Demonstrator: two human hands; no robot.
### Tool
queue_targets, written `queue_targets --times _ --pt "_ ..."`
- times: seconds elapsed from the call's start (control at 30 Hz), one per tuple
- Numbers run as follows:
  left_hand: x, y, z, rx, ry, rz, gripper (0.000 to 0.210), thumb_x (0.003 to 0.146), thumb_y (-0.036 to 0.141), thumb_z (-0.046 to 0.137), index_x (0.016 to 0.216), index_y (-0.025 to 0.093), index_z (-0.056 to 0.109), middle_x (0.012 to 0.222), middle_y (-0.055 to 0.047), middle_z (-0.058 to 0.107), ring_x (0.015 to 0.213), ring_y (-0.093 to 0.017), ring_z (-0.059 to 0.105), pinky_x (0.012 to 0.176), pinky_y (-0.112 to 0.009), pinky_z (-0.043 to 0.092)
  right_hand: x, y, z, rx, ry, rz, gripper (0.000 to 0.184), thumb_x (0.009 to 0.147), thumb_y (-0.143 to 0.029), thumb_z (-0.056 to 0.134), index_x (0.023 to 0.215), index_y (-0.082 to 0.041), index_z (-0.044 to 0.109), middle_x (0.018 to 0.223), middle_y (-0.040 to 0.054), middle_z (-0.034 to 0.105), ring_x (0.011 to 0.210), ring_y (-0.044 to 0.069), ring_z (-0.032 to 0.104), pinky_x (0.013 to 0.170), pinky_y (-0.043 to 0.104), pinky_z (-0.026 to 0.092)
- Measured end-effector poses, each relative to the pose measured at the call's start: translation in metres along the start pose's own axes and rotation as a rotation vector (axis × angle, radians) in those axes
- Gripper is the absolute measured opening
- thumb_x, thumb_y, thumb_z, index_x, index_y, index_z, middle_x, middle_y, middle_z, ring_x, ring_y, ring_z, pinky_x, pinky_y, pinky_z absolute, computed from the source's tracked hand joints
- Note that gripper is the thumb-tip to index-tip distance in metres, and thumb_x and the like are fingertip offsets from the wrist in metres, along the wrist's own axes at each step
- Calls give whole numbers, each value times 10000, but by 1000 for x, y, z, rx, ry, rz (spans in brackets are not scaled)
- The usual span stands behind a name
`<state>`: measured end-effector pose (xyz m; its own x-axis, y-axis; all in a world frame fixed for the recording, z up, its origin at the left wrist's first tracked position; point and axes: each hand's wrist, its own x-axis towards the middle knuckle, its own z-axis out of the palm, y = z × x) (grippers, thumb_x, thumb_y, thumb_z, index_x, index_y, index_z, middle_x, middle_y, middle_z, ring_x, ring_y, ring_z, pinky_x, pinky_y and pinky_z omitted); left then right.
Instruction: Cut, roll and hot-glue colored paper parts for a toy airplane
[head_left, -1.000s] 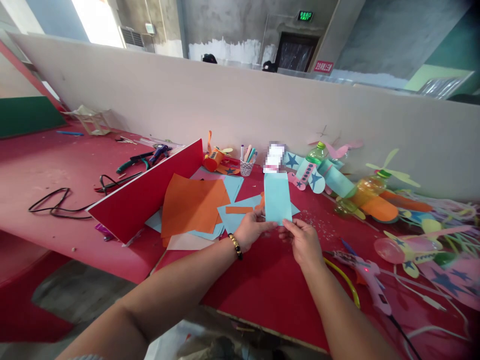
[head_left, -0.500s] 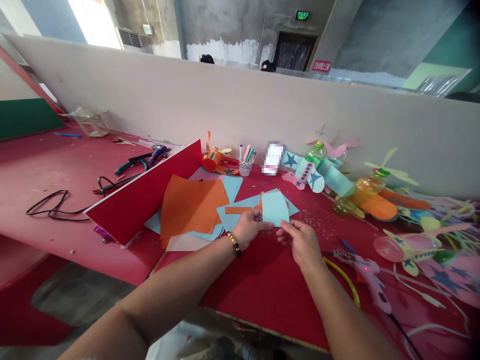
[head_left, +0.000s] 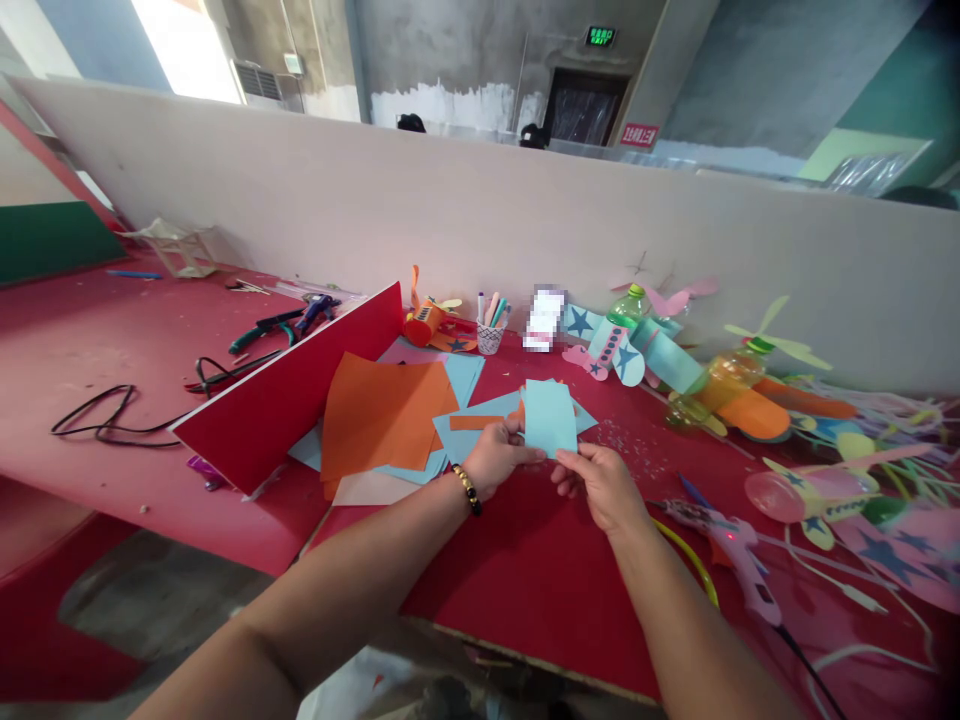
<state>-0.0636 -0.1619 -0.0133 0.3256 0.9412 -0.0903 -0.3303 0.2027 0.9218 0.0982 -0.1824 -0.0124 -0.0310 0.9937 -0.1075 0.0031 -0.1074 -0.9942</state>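
Blue paper (head_left: 551, 415) top lowered; left hand (head_left: 495, 462), right hand (head_left: 606, 487) pinching near corners.

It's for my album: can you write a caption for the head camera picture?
Left hand and right hand hold pale blue paper over a red table, a cup of pens beyond.

Tabletop (head_left: 536, 590) open on near side of my right hand (head_left: 604, 485), glue gun (head_left: 742, 560) obstructing right, upright red panel (head_left: 300, 385) obstructing left

I've got both bare forearms (head_left: 379, 560) angled inward, bare left hand (head_left: 495, 460) near bare right hand (head_left: 606, 486), each in a thumb-and-finger pinch.
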Motion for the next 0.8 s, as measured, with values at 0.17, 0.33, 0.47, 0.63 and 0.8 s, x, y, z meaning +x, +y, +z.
queue_targets --times 0.17,0.33,0.47,0.63,0.8 --pt "-2 4 -5 37 -124 -12 459 519 262 798 921 123 625 679 -14 606 643 -135 589 633 -280 504 -1 -5 -10 44 19 18 285 675 -401 701 597 -146 600 498 27 635 390 116 544 387 204 379" --pt "-8 7 -4 97 -231 -64 483 502 270 808 928 125 636 672 -31 618 626 -160 608 615 -294 511 2 -7 -10 264 -37 26 312 689 -462 675 784 -165 662 694 65 708 601 210 639 505 298 474" --pt "-7 4 -7 162 -276 -107 484 485 266 810 918 130 642 654 -29 617 601 -161 606 597 -289 508 8 -6 -10 351 27 -56 299 639 -357 738 873 -189 658 825 53 723 728 233 661 608 328 507" --pt "-3 0 -13 280 -354 -191 418 496 275 797 855 127 642 657 -32 618 580 -146 596 580 -272 492 14 -4 -16 354 178 -100 304 625 -358 743 845 -162 669 778 65 723 735 252 670 659 358 526" --pt "-4 -1 -14 300 -299 -160 379 510 335 792 789 135 631 708 -25 622 648 -142 592 586 -243 470 12 -2 -17 352 206 -130 324 633 -348 740 881 -149 680 828 75 726 767 257 672 673 355 531"
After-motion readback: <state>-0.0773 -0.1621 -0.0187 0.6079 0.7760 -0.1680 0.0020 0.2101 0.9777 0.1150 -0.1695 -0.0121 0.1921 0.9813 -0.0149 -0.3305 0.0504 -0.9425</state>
